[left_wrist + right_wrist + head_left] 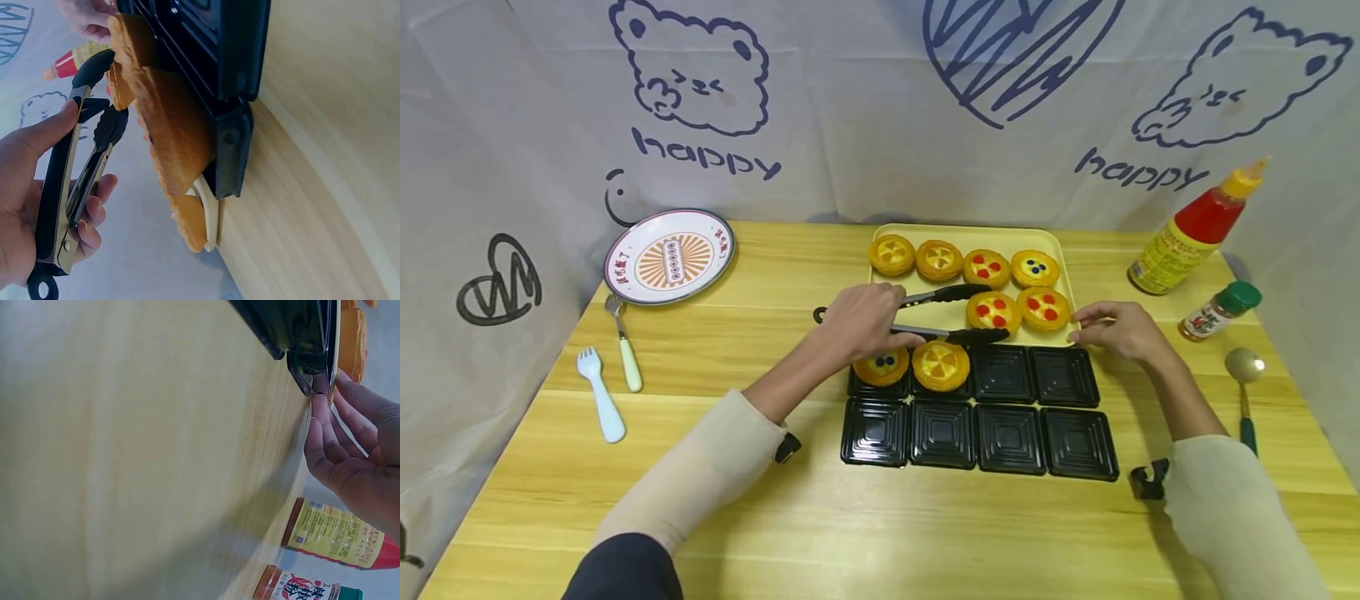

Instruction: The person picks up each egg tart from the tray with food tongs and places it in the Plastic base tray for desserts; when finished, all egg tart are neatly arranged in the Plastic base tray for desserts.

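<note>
My left hand (861,321) grips black-tipped metal tongs (61,200), their two arms spread apart. In the head view the tips lie on either side of a red-topped egg tart (993,312) on the yellow tray (951,317). Another red-topped tart (1045,309) sits just right of it, with a row of several tarts (938,260) behind. My right hand (1120,332) pinches the yellow tray's front right corner between thumb and fingers. Directly in front is a black compartment tray (1003,375), holding a blueberry tart (881,369) and a yellow-topped tart (941,366) in its back left compartments.
At the left are a plate (670,257), a metal fork (627,350) and a pale blue fork (599,396). To the right stand a red sauce bottle (1195,229) and a green-capped spice jar (1217,312), with a spoon (1245,383) nearer. A cloth (820,108) hangs behind the table.
</note>
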The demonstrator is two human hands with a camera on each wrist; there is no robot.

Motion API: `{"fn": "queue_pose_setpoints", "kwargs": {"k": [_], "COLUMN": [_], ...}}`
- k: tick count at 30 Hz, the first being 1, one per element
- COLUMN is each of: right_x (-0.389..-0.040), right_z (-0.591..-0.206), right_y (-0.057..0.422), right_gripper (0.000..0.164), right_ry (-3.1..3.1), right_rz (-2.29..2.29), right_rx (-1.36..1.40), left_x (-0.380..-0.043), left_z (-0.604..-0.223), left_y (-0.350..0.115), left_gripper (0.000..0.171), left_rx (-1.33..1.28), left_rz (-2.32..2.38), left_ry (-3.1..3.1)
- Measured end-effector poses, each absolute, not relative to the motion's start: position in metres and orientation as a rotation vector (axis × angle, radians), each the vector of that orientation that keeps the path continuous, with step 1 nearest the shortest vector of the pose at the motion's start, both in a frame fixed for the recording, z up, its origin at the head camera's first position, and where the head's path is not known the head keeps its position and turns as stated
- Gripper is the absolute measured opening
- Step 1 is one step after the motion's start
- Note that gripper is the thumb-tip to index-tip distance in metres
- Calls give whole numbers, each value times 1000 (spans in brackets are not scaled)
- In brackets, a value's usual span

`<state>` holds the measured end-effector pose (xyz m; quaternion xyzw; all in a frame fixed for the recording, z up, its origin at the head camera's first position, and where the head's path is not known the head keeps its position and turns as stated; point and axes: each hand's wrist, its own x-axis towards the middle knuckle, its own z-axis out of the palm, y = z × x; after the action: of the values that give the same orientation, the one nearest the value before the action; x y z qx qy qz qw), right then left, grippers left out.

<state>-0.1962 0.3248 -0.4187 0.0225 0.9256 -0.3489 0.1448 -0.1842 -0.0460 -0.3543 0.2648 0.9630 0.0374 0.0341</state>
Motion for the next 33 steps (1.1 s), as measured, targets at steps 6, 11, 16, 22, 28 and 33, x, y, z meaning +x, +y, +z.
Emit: {"fn": "queue_pose_setpoints", "kwargs": {"k": [6,11,16,22,28,33], "right_x": [-195,-195,-194,-192,-193,-194], "right_z": [-418,-417,-417,-416,-414,-414], "right_y": [324,324,324,324,324,324], "right_gripper": [45,46,45,44,44,45], "right_ry": [2657,2656,2658,2666,2681,2674], "right_rz": [-1021,-1002,-1014,-1063,-1017,-1000], "right_rx": [56,74,66,-5,-5,-13], "left_x": [-164,-149,-143,-144,-156,-175], "left_z": [-352,-353,-355,-351,-341,-342], "left_y": [-51,-48,-44,-45,-33,-7], "left_gripper": [56,55,52,55,59,51], "left_rx": [929,1016,1017,994,912,809], "left_rz": [169,173,123,153,237,256], "left_ry": [2943,2904,2896,2883,2896,2907]}}
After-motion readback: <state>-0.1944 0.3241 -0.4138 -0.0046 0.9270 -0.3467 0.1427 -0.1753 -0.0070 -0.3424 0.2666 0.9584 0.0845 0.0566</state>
